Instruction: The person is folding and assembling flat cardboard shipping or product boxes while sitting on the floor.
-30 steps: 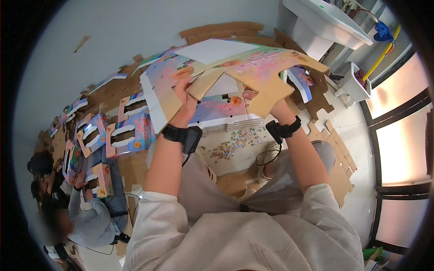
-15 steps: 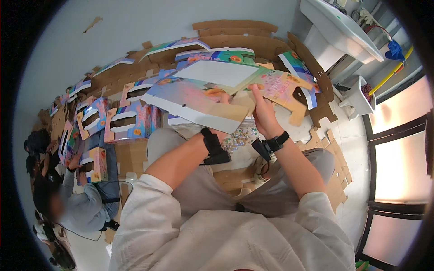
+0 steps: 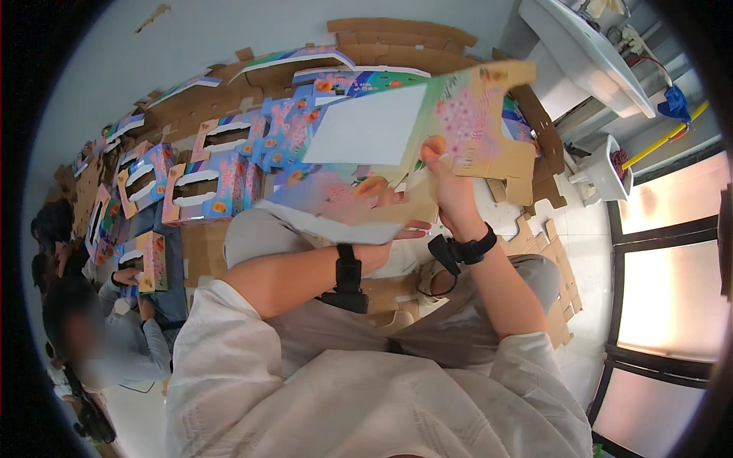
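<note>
**Folding a printed carton blank over the lap**

Both hands clamp 1 flat printed carton blank point(image 3: 397, 145), held up over the lap. Right hand point(image 3: 450, 191) pinches the middle, near the brown inner flap; left hand point(image 3: 382, 248) grips the lower edge from beneath, fingers mostly hidden. To fold well: probably keep the left hand as anchor, press along the crease with the right thumb, panels square. Finished cartons point(image 3: 206, 179) lie in rows on the floor point(image 3: 122, 61), left. Another person point(image 3: 92, 336) sits lower left.
</note>
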### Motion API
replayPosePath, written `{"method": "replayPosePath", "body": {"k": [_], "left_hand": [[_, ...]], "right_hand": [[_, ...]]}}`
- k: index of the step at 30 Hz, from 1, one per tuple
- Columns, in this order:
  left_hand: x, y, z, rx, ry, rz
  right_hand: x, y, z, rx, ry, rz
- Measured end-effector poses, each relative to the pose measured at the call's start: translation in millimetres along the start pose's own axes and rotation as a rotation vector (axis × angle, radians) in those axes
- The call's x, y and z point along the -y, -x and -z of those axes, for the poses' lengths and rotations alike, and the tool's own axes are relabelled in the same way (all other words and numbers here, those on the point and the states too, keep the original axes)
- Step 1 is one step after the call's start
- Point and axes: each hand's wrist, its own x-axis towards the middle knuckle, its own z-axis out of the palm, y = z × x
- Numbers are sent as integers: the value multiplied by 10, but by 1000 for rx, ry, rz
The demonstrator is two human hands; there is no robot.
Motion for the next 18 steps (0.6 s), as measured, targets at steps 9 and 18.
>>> {"method": "replayPosePath", "body": {"k": [9,18], "left_hand": [[-96,9,56,135,-203,22],[160,-42,119,324,-467,185]], "right_hand": [[-337,-327,222,-141,-157,-427],[-328,-453,402,-38,258,15]]}}
